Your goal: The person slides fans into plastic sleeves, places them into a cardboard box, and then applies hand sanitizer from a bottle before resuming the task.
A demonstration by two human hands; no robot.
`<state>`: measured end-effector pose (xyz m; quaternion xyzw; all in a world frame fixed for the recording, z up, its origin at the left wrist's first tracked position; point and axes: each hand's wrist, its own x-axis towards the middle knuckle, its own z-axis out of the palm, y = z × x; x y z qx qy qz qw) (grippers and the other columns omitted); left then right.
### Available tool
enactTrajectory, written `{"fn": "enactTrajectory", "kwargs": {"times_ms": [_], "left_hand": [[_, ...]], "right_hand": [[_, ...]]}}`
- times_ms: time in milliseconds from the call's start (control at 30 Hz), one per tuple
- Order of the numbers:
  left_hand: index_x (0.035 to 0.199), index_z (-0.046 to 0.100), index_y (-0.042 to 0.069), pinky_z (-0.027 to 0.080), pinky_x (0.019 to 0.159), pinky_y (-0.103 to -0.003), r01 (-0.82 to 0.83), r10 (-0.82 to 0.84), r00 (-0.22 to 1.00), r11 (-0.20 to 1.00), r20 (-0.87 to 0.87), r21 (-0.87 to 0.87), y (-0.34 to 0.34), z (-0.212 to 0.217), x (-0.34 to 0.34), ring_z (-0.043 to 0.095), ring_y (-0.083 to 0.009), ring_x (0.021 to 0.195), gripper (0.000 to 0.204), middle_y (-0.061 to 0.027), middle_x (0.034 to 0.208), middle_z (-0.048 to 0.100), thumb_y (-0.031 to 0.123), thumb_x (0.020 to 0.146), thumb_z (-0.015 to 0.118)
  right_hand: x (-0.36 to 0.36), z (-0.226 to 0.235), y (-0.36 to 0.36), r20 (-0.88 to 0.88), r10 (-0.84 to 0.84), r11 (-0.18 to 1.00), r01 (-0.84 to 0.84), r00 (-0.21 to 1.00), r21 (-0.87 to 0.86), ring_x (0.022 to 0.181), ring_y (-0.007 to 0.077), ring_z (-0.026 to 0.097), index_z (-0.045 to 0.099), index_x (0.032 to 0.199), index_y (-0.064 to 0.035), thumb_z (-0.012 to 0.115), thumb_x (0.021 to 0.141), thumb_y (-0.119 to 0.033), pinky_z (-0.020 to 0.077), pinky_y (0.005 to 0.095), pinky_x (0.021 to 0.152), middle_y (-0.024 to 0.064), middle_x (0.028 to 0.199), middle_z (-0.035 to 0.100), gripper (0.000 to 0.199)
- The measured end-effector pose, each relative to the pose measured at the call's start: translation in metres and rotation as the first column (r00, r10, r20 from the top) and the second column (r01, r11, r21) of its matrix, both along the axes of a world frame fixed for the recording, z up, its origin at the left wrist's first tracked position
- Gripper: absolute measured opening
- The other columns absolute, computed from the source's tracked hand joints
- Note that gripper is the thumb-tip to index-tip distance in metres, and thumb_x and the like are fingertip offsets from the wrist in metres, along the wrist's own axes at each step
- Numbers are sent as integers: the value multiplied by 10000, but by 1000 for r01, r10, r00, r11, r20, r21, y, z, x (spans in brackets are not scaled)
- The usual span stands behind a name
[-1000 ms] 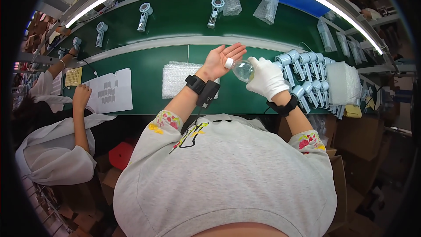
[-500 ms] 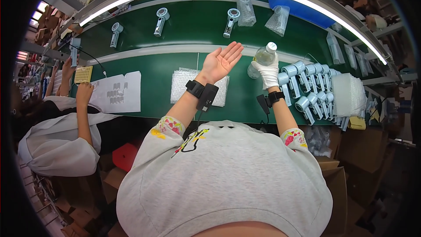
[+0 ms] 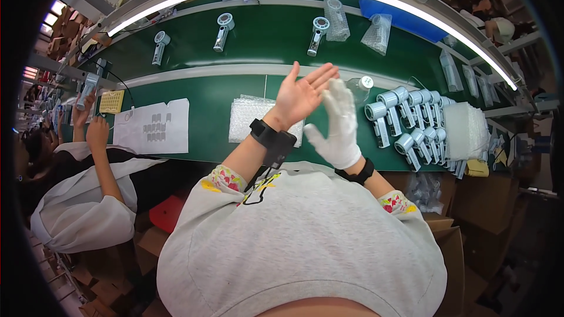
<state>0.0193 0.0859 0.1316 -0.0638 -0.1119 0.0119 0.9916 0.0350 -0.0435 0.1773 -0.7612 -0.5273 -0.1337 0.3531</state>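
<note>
My bare left hand (image 3: 299,97) is held palm up over the green bench, fingers stretched out and nothing in it. Close by, my right hand (image 3: 339,126) in a white glove is raised with its fingers extended and thumb apart, also holding nothing; its fingertips are near or touching the left fingers. Behind the gloved hand stands a clear plastic bottle (image 3: 359,86) with a white cap, partly hidden. A stack of bubble-wrap bags (image 3: 241,118) lies beneath and left of my left hand. Several light-blue handheld fans (image 3: 405,114) are lined up to the right of my right hand.
More handheld fans (image 3: 224,32) lie on the far conveyor strip, along with bubble-wrapped ones (image 3: 378,33). A pile of white foam sheets (image 3: 466,131) sits at right. On the left, a co-worker holds a fan (image 3: 88,91) beside a printed paper sheet (image 3: 170,126) and a yellow tray (image 3: 111,101).
My right hand has let go of the bottle, leaving it standing on the bench, and has moved left to my left hand. The co-worker's raised fan has come further into view.
</note>
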Motion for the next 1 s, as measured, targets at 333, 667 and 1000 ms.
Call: {"fn": "enactTrajectory", "kwargs": {"times_ms": [333, 667, 1000], "left_hand": [[1409, 164, 70, 203, 1080, -393, -271, 273, 962, 944, 13, 187, 20, 103, -39, 163, -292, 1347, 708, -154, 1461, 145, 525, 896, 339], [1397, 190, 56, 207, 1081, -398, -106, 139, 989, 912, 56, -395, 20, 86, -51, 201, -302, 1335, 672, -168, 1454, 161, 498, 912, 334], [1398, 189, 70, 189, 1089, -395, -136, 140, 988, 989, -68, 60, 46, 68, -53, 203, -290, 1335, 706, -167, 1445, 184, 560, 898, 285]], "right_hand": [[-16, -1, 64, -817, 577, 816, -58, 4, 575, 1272, 239, 336, 223, 1389, -85, 508, 867, -394, 233, 376, 1060, 113, 1379, 335, 670], [-14, 53, 91, -859, 510, 849, -130, -51, 512, 1026, 219, 545, 465, 1218, -37, 494, 899, -299, 421, 329, 887, 114, 1129, 552, 415], [21, 34, 104, 134, 260, 965, -260, 956, -24, 1082, 334, 508, 540, 1180, -64, 536, 800, -338, 314, 441, 990, 224, 1158, 534, 469]]}}
